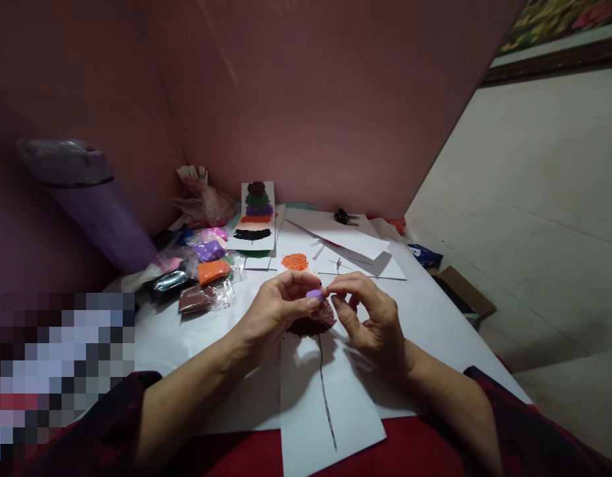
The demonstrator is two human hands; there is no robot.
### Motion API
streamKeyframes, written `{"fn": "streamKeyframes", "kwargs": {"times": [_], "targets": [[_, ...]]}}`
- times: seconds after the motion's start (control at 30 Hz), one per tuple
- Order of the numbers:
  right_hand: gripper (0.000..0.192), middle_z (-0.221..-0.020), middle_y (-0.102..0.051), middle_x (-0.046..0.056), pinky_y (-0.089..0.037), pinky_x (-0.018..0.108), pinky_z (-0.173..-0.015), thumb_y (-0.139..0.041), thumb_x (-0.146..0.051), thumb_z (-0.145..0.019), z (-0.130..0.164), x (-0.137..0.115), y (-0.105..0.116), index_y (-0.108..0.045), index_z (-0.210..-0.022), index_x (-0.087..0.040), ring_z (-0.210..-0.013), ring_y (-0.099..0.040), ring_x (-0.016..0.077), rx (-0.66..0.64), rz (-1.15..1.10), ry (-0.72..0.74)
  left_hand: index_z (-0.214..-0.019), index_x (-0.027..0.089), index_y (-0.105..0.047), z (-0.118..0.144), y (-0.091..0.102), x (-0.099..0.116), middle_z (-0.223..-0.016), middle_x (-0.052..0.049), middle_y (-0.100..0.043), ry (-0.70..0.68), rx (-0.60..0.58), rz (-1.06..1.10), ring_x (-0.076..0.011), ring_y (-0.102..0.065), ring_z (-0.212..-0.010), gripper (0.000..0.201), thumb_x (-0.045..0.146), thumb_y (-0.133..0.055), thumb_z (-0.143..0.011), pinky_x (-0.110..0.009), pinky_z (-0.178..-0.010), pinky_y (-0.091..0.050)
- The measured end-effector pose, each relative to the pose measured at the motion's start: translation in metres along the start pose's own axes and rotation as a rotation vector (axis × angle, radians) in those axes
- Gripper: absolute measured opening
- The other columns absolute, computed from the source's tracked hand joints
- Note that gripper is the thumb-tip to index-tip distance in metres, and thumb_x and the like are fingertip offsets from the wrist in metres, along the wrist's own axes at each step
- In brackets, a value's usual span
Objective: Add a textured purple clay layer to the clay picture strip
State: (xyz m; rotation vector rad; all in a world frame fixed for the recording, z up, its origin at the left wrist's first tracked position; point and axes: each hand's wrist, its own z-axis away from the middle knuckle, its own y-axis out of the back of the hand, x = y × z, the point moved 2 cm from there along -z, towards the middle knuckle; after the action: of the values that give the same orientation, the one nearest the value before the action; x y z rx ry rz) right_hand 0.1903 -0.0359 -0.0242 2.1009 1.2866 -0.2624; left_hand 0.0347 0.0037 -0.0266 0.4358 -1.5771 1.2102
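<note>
My left hand (282, 299) pinches a small lump of purple modelling clay (314, 295) between thumb and fingers. Beside it, my right hand (368, 311) has its fingertips curled in close to the lump; what they hold, if anything, is too small to make out. Under both hands lies a white paper sheet (330, 391) with a dark drawn line running down it. A dark brown and pinkish textured clay patch (310, 324) covers its upper part, partly hidden by my hands. Just beyond is an orange clay patch (295, 262).
Bagged clay, with an orange pack (214, 271) and a brown pack (199, 299), lies at the left. A card with coloured clay bands (256, 218) leans at the back. Keys (343, 216) rest on loose papers. A purple wrapped roll (95, 205) stands far left.
</note>
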Motion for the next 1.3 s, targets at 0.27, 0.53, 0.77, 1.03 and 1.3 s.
{"fn": "streamKeyframes", "kwargs": {"times": [0.27, 0.53, 0.77, 1.03, 1.3], "targets": [[0.031, -0.099, -0.062, 0.009, -0.049, 0.025, -0.051, -0.062, -0.011, -0.083, 0.0029, 0.0054, -0.004, -0.058, -0.112, -0.021, -0.082, -0.06, 0.0186, -0.097, 0.026, 0.037, -0.082, 0.012, -0.06, -0.0007, 0.002, -0.0003, -0.073, -0.003, -0.069, 0.006, -0.01, -0.111, -0.0071, -0.058, -0.053, 0.026, 0.026, -0.078, -0.07, -0.02, -0.055, -0.045], [0.022, -0.082, -0.064, 0.003, -0.048, 0.025, -0.054, -0.06, -0.008, -0.085, 0.0036, 0.0056, -0.0048, -0.059, -0.104, -0.021, -0.071, -0.058, 0.015, -0.084, 0.024, 0.05, -0.081, 0.012, -0.059, 0.0026, -0.003, 0.0013, -0.065, 0.0, -0.066, -0.028, -0.004, -0.286, -0.0077, -0.058, -0.052, 0.032, 0.038, -0.075, -0.073, -0.018, -0.051, -0.043], [0.021, -0.083, -0.063, 0.004, -0.048, 0.025, -0.053, -0.06, -0.007, -0.085, 0.0053, 0.0073, -0.0058, -0.059, -0.101, -0.02, -0.071, -0.058, 0.0152, -0.101, 0.016, 0.031, -0.087, 0.012, -0.057, 0.0035, -0.0024, 0.0002, -0.069, -0.002, -0.066, -0.046, -0.05, -0.306, -0.008, -0.059, -0.055, 0.031, 0.037, -0.071, -0.076, -0.02, -0.053, -0.044], [0.02, -0.081, -0.064, 0.003, -0.047, 0.025, -0.054, -0.06, -0.006, -0.086, 0.0065, 0.0059, -0.0044, -0.061, -0.1, -0.02, -0.068, -0.058, 0.0141, -0.119, 0.004, 0.028, -0.087, 0.009, -0.06, 0.003, -0.0047, -0.0015, -0.06, 0.001, -0.061, 0.003, -0.014, -0.244, -0.0071, -0.054, -0.051, 0.043, 0.042, -0.078, -0.067, -0.02, -0.051, -0.042], [0.018, -0.078, -0.063, 0.002, -0.047, 0.025, -0.051, -0.061, -0.008, -0.086, 0.0062, 0.0064, -0.005, -0.06, -0.1, -0.02, -0.064, -0.057, 0.0137, -0.098, -0.001, 0.006, -0.083, 0.012, -0.057, 0.0023, -0.0051, -0.002, -0.064, -0.002, -0.063, -0.002, -0.014, -0.288, -0.0088, -0.056, -0.053, 0.043, 0.049, -0.074, -0.07, -0.021, -0.052, -0.043]]}}
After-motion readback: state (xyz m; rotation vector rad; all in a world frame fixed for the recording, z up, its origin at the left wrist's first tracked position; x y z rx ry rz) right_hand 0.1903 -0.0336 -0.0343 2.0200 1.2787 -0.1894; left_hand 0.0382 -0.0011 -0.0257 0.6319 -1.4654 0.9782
